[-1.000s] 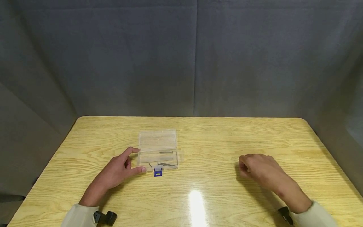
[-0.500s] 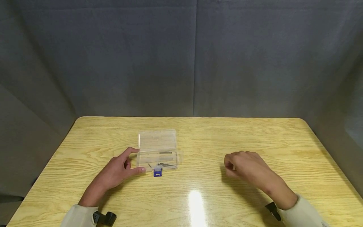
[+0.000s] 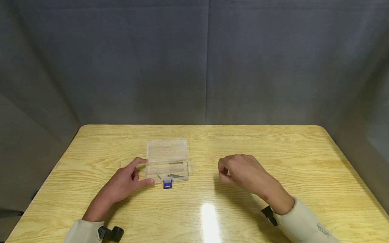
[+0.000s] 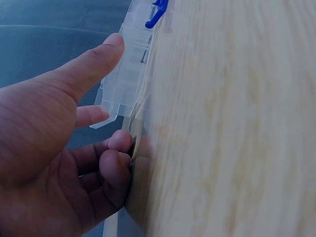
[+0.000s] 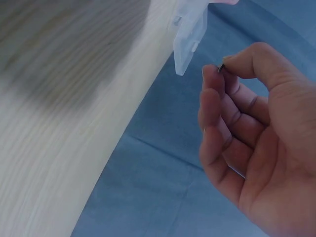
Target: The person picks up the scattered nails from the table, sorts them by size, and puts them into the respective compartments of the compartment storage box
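Note:
A clear plastic storage box lies on the table with its lid folded back. Several thin grey metal pieces, like screws or nails, lie in its compartments. My left hand holds the box at its left end, thumb on the front edge, index finger at the hinge side; the other fingers curl below. To the right of the box, my right hand is raised over the table. Between its thumb and index finger it pinches a small thin dark metal piece, mostly hidden by the fingertips.
A blue latch hangs open at the front of the box. The wooden table runs back to a dark grey curtain, which also closes off both sides. Each wrist wears a black camera mount.
My right hand has moved left across the table towards the box, its thumb and index finger still pinched together. The left hand stays at the box's left end.

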The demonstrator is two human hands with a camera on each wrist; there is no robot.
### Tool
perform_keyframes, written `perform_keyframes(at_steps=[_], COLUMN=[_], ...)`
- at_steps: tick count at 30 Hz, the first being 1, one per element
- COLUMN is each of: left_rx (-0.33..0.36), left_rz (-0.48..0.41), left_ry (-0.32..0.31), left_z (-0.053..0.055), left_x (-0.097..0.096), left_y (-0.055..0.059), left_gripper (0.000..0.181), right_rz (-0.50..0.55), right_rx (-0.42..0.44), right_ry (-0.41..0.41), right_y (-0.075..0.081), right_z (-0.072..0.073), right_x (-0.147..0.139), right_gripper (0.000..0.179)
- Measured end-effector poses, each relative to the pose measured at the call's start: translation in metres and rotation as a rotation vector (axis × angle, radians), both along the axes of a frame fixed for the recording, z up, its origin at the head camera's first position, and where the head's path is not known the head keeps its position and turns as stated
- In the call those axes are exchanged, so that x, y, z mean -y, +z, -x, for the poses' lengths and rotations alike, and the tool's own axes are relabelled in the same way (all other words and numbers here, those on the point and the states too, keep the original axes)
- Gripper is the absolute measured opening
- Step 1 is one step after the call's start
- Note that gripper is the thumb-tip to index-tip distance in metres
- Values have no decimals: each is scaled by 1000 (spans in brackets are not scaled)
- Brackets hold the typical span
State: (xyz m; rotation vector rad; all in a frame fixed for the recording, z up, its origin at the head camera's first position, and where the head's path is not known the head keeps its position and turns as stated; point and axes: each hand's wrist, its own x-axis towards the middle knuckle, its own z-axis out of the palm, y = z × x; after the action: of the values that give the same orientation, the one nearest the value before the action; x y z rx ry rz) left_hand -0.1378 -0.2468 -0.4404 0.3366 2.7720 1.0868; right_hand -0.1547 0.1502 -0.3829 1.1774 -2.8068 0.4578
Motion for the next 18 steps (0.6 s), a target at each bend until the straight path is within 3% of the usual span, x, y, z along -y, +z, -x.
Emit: perform_keyframes(at_steps=[18], left_rx=[-13], left_rz=[6], left_ry=[-7], left_z=[1], left_x=[0], left_y=[0], left_gripper=[70], right_rz=[2], right_rx=[12], right_ry=[56], right_y=[2], right_z=[9], right_x=[35], right_gripper=[30])
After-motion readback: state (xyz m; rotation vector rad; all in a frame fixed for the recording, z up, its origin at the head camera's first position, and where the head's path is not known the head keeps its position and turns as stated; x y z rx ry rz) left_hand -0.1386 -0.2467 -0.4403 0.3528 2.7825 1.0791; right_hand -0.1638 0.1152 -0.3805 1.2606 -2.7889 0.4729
